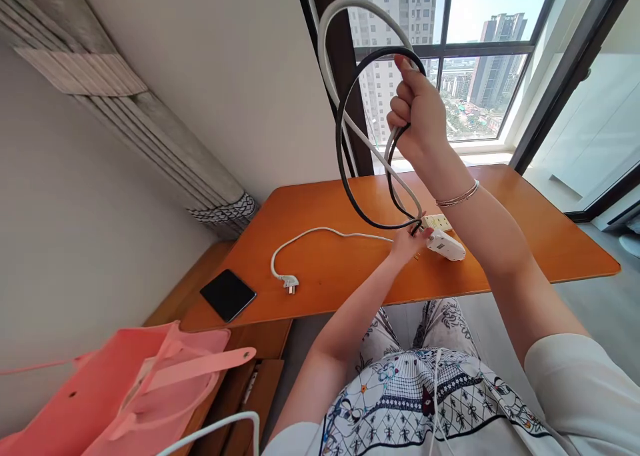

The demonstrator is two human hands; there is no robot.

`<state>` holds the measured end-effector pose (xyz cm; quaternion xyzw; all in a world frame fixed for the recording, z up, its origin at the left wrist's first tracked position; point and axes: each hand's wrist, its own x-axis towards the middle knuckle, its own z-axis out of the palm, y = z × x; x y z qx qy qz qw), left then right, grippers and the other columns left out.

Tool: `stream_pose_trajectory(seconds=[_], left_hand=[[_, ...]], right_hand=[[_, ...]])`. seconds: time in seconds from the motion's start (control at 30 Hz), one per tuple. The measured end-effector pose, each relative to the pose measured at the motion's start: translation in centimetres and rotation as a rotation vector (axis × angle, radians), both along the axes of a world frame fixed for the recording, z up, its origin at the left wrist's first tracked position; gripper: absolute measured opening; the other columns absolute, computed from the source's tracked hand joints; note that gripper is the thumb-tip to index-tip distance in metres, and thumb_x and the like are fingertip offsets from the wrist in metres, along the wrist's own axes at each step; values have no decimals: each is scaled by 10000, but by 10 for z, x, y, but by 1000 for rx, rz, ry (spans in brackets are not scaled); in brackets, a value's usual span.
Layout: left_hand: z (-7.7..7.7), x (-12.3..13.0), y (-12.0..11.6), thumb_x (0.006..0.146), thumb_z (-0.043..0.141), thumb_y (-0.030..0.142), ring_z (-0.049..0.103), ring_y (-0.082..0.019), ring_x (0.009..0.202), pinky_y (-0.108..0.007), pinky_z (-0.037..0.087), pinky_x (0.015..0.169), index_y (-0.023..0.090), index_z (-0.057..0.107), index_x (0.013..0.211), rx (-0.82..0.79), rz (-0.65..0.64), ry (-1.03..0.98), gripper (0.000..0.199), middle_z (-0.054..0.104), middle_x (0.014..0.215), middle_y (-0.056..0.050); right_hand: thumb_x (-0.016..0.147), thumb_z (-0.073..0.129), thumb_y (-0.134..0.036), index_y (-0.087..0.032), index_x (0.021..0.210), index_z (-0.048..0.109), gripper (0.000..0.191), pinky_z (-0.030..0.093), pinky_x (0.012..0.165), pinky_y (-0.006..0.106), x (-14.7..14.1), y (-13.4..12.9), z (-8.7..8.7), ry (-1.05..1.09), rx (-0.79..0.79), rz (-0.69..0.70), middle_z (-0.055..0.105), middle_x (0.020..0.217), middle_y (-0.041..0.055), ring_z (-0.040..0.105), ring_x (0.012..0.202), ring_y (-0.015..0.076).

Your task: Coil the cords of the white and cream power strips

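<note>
Raised above the table, my right hand (423, 113) is closed round looped cords, a black cable (340, 139) and a thicker white cable (324, 49). The loops hang to its left and run down to my left hand (406, 244). That hand is low over the table, its fingers closed on the gathered lower part of the cables. Right beside it lie a white power strip (447, 245) and a cream socket block (437, 222). A white cord ending in a three-pin plug (289, 282) stretches leftward from the left hand across the tabletop.
The orange-brown table (320, 296) has a black tablet-like device (229, 295) at its left corner. A pink bag (135, 383) sits lower left, near a white tube-like bar (215, 429). A grey curtain (165, 136) hangs left; a window (480, 76) is behind.
</note>
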<state>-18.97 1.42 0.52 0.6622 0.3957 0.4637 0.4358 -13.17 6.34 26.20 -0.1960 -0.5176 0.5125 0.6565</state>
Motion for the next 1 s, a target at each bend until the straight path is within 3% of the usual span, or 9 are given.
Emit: stream_pose_trajectory(seconds=[0.07, 0.17, 0.27, 0.33, 0.47, 0.63, 0.73, 0.87, 1.0], left_hand=[[-2, 5, 5, 913, 632, 499, 597, -184, 851, -304, 478, 755, 178, 715, 998, 38, 95, -39, 343, 633, 867, -57], [-4, -9, 16, 937, 567, 528, 615, -179, 865, -310, 498, 776, 182, 636, 797, 80, 159, -49, 380, 639, 886, -80], [1, -48, 29, 903, 531, 634, 577, -153, 718, -282, 459, 637, 198, 595, 806, 12, 177, -39, 451, 637, 819, -57], [10, -79, 36, 858, 531, 678, 557, -151, 690, -274, 430, 595, 196, 574, 760, -14, 190, 12, 494, 655, 828, -67], [30, -130, 42, 785, 580, 648, 544, -170, 703, -286, 421, 599, 195, 585, 719, -9, 171, 204, 458, 661, 803, -67], [39, -156, 40, 805, 553, 572, 546, -182, 718, -301, 452, 644, 205, 586, 711, 9, 192, 356, 379, 620, 785, -49], [40, -162, 42, 829, 559, 482, 565, -198, 769, -307, 471, 679, 212, 594, 676, 69, 215, 496, 313, 614, 832, -56], [48, -162, 47, 852, 560, 396, 561, -201, 739, -324, 462, 686, 216, 544, 599, 107, 222, 645, 310, 597, 818, -57], [59, -155, 56, 868, 539, 356, 527, -200, 700, -343, 421, 686, 223, 458, 540, 142, 349, 738, 363, 547, 747, -50]], right_hand=[[825, 698, -612, -318, 1008, 555, 374, 231, 429, 258, 2, -7, 2, 1, 8, -17, 189, 572, -68, 271, 463, 113], [873, 713, -454, -295, 928, 525, 252, 244, 450, 254, 25, -22, 14, -5, 4, -66, 175, 579, -69, 242, 465, 104], [937, 626, -187, -251, 850, 470, 190, 238, 476, 241, 71, -33, 28, 16, -43, -192, 183, 581, -84, 171, 484, 89], [961, 589, -131, -242, 868, 484, 179, 247, 504, 244, 103, -34, 30, -55, -108, -253, 202, 577, -94, 163, 502, 94], [998, 450, -64, -219, 858, 514, 219, 324, 606, 250, 150, -28, 10, -155, -331, -330, 228, 557, -101, 194, 517, 95], [894, 647, -170, -189, 786, 612, 115, 418, 690, 309, 182, -26, -27, -669, -355, -427, 363, 522, -82, 401, 538, 99], [796, 788, -362, -207, 627, 552, 329, 481, 692, 333, 198, -28, -37, -943, -326, -467, 519, 570, -5, 609, 672, 181], [755, 810, -487, -220, 605, 533, 412, 547, 783, 381, 214, -32, -46, -845, -319, -312, 488, 599, 3, 646, 696, 204], [741, 802, -492, -227, 545, 450, 483, 560, 819, 399, 220, -42, -64, -731, -446, -189, 387, 569, -17, 628, 640, 200]])
